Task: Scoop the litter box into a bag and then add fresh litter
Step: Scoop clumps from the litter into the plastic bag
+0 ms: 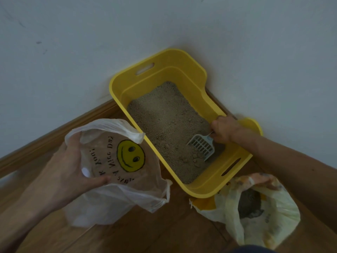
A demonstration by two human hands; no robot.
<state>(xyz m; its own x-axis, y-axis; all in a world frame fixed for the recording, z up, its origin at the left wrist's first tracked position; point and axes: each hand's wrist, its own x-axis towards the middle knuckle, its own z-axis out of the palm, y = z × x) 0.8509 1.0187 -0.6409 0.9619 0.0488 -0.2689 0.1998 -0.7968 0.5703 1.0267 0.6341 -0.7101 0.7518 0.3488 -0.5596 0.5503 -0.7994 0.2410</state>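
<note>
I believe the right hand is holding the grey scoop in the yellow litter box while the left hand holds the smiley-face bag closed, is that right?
Not quite: the head view shows the left hand holding the smiley-face bag open, not closed. The rest stands: the right hand holds the grey scoop in the yellow litter box.

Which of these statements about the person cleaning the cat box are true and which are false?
1. The litter box is yellow. True.
2. The right hand holds the scoop inside the box. True.
3. The left hand is empty. False: it holds open the smiley-face bag.
4. The scoop is over the bag. False: it is down in the litter.
5. A second bag lies on the floor near the box. True.
</note>
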